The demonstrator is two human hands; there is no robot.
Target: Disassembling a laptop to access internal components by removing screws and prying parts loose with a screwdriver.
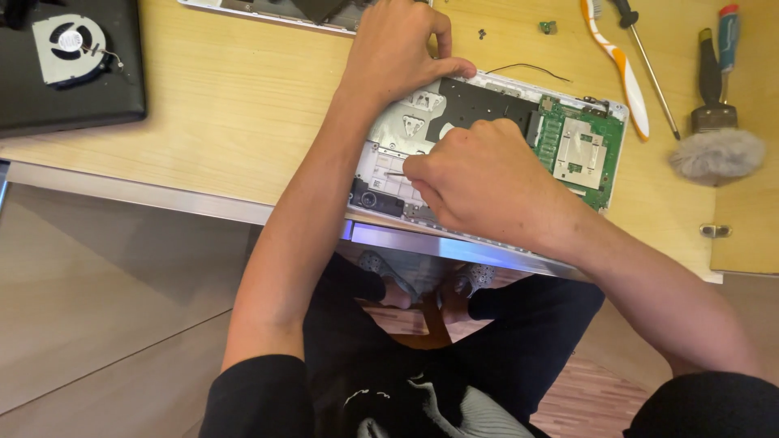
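Observation:
An opened laptop base lies on the wooden table, its silver inner frame, black sheet and green circuit board showing. My left hand rests on the far edge of the base, fingers curled over it and pressing down. My right hand is closed around a thin metal tool, likely a small screwdriver, whose tip pokes out to the left onto the white frame near a black speaker.
A black laptop part with a round fan sits at the far left. At the right lie an orange-white toothbrush, a screwdriver and a dusting brush. A loose black wire and small screws lie nearby.

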